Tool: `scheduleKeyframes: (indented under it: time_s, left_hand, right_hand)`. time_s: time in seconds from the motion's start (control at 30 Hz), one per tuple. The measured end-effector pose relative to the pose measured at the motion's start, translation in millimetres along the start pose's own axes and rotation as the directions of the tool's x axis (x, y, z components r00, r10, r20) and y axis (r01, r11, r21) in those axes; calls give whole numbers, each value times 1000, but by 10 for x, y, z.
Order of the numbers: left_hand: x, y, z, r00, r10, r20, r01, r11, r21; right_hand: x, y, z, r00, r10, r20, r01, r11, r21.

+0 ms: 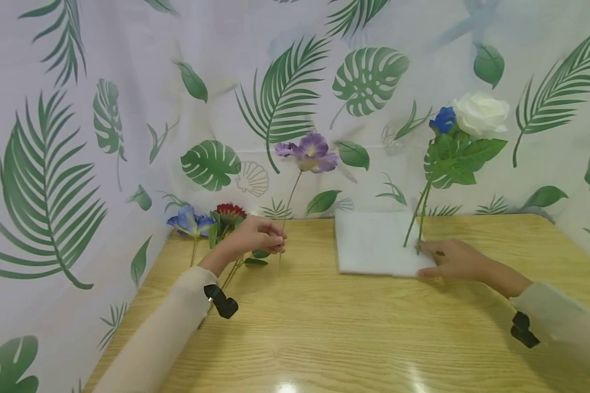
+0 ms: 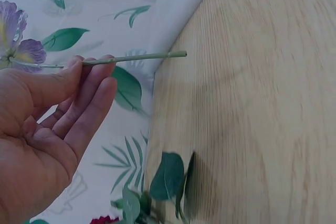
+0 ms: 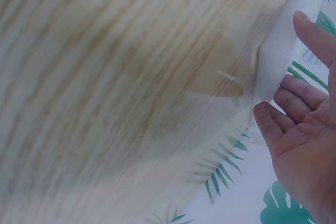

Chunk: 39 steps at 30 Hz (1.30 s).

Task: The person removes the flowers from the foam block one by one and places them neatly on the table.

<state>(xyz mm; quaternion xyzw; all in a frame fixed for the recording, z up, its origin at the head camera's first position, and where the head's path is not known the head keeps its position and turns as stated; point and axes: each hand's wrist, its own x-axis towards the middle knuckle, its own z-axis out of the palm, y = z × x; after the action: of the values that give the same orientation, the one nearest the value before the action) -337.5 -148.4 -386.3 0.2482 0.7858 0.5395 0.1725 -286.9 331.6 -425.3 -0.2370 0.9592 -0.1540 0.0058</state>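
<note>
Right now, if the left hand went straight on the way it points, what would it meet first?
The left hand points toward the white block, so probably that, though depth is unclear and it might pass above.

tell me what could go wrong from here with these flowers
The left hand pinches the purple flower low on its thin stem, so the wide bloom might swing or twist. The white rose and small blue bloom rise tall near the right side of the white block and could lean or topple. The right hand, close beside them, might bump them.
</note>
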Motion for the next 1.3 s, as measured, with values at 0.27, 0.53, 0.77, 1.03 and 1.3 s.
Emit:
scheduleKeyframes:
  time_s: [0.27, 0.53, 0.77, 1.03, 1.3]
  left_hand:
    - [-232, -113, -210, 999, -45, -29, 46, 998, 51]
    - [-370, -188, -333, 993, -116, -27, 117, 990, 80]
    - [-435, -262, -381, 986, -165, -3, 165, 983, 83]
    - [-477, -309, -384, 983, -184, 29, 181, 980, 89]
    - [-500, -342, -368, 977, -206, 53, 199, 974, 109]
  right_hand:
    - [-2, 0, -1, 999, -32, -23, 32, 999, -13]
    - [44, 101, 13, 997, -60, -45, 58, 998, -29]
    - [93, 158, 16, 997, -63, -46, 61, 997, -36]
    - [114, 171, 11, 998, -53, -31, 52, 998, -34]
    - [128, 165, 1, 998, -58, -34, 56, 997, -54]
